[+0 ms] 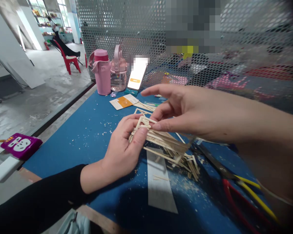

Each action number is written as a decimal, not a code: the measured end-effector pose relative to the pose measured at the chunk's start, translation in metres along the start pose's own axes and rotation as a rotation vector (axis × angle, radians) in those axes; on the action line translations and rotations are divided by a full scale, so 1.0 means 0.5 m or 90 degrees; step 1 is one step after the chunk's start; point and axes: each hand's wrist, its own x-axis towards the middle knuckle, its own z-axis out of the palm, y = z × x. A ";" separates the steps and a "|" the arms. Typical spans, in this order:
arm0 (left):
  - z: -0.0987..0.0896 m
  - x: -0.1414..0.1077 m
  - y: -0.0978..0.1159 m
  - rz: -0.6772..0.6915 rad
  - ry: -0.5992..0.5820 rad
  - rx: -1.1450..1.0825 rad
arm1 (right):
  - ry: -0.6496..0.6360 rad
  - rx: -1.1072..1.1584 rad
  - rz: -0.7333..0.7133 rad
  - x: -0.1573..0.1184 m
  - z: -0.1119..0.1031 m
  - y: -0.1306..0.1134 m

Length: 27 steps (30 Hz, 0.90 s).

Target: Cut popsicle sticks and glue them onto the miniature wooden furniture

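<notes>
A small framework of thin wooden sticks (158, 139) extends rightward over the blue table, its right end blurred. Around its left end are the fingers and thumb of my left hand (127, 143), closed on it. My right hand (183, 110) reaches in from the right, thumb and bent fingers at the top of the same end, index finger stretched out above. Whether those fingertips pinch a piece is hidden. Beneath the framework lie cut stick pieces (192, 167) and a pale strip (158, 185). Longer sticks (145, 106) rest behind my hands.
Scissors with red and yellow handles (230, 178) lie at the right. At the back stand a pink flask (104, 73), a clear bottle (118, 78) and a lit phone (137, 74), with a card (123, 101) in front. A purple power strip (20, 145) sits left.
</notes>
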 end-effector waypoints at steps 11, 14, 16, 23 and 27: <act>-0.001 0.000 0.001 -0.011 0.000 0.008 | 0.032 -0.006 0.014 0.008 0.008 -0.002; -0.002 0.000 0.002 -0.007 0.001 0.005 | 0.034 0.004 0.022 0.009 0.009 0.001; -0.002 0.001 0.002 -0.008 -0.001 0.001 | 0.030 -0.003 0.016 0.009 0.009 0.003; -0.002 0.001 -0.001 -0.015 -0.001 -0.005 | 0.028 -0.039 0.024 0.008 0.013 -0.007; -0.004 0.002 0.000 -0.015 -0.006 -0.011 | 0.029 -0.044 0.068 0.008 0.014 -0.019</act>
